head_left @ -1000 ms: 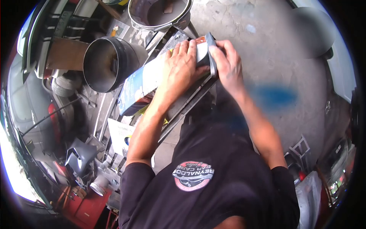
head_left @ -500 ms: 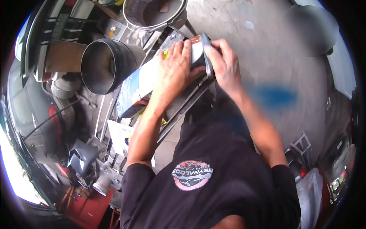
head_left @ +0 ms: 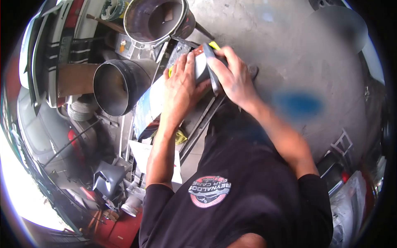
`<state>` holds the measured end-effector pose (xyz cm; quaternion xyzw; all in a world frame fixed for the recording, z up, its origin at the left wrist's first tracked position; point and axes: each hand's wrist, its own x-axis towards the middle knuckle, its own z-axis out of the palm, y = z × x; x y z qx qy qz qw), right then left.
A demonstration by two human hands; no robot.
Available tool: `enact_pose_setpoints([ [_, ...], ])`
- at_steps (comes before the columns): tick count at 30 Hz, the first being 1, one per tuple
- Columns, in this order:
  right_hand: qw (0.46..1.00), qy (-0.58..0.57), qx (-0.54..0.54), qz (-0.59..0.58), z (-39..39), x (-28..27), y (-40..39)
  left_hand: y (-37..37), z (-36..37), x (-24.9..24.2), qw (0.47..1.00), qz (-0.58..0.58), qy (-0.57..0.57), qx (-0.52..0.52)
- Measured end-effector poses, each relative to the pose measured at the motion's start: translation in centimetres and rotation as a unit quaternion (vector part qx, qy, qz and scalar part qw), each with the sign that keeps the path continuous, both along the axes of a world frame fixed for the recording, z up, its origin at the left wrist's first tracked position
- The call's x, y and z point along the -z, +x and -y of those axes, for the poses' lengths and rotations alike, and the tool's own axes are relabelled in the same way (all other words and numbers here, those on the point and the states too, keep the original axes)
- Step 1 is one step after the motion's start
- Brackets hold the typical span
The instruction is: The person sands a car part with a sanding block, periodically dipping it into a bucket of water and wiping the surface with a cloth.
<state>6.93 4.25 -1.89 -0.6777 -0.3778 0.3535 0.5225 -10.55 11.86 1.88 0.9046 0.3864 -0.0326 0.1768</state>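
A long, curved panel piece (head_left: 152, 99), white and blue with a reddish-brown patch at its far end, lies across a narrow dark stand (head_left: 199, 119). My left hand (head_left: 180, 80) rests on its upper face, fingers stretched out flat and the thumb towards the near side. In my right hand (head_left: 235, 76) is a long grey sanding block (head_left: 213, 70), held between thumb and fingers. The block sits against the panel's far end, close to my left fingertips. Yellow material (head_left: 180, 137) shows under the panel, and a white sheet (head_left: 142, 156) lies beside my left forearm.
A large round bucket (head_left: 189, 25) stands beyond the stand, and a black bucket (head_left: 142, 74) lies tipped to its left. Further left are a tyre (head_left: 81, 110) and a grey car (head_left: 43, 120). Loose grey parts (head_left: 108, 178) lie at lower left. Concrete floor (head_left: 281, 70) spreads right.
The right hand and block have shifted slightly left and down in view, along with the left hand. The whole view has turned a little; both hands keep their hold.
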Motion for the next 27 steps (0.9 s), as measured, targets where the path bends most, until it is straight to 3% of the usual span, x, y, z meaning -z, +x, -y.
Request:
enact_pose_setpoints([
  [2, 0.988, 0.037, -0.09, 0.122, -2.0, 2.2, 2.2, 1.0, -0.2, -1.3, 0.999, -0.002, -0.037, -0.02],
  [6, 0.998, -0.043, 0.029, -0.018, -0.9, 1.5, 5.5, 1.6, -0.2, -2.1, 0.997, -0.025, -0.06, -0.035],
  [7, 0.999, 0.012, 0.023, 0.03, 0.3, 2.8, 6.2, 1.7, -0.2, -2.2, 0.998, -0.04, -0.04, -0.022],
  [8, 0.997, -0.026, 0.054, -0.053, 1.2, 2.8, 6.4, 1.8, -0.3, -2.3, 0.998, -0.047, -0.041, -0.02],
  [10, 0.998, -0.05, 0.024, -0.001, 2.9, 2.2, 5.7, 2.1, -0.2, -2.4, 0.997, -0.066, -0.033, -0.018],
  [12, 0.996, 0.04, 0.02, 0.083, 3.1, 1.9, 3.8, 2.5, -0.1, -2.5, 0.997, -0.074, -0.035, -0.013],
  [19, 0.992, 0.048, -0.002, 0.121, 1.7, 1.9, 1.4, 2.4, 0.0, -2.5, 0.995, -0.062, -0.065, -0.054],
  [27, 0.983, -0.008, -0.012, 0.183, 0.4, 1.9, 1.8, 1.8, 0.1, -2.2, 0.997, -0.071, -0.023, -0.012],
])
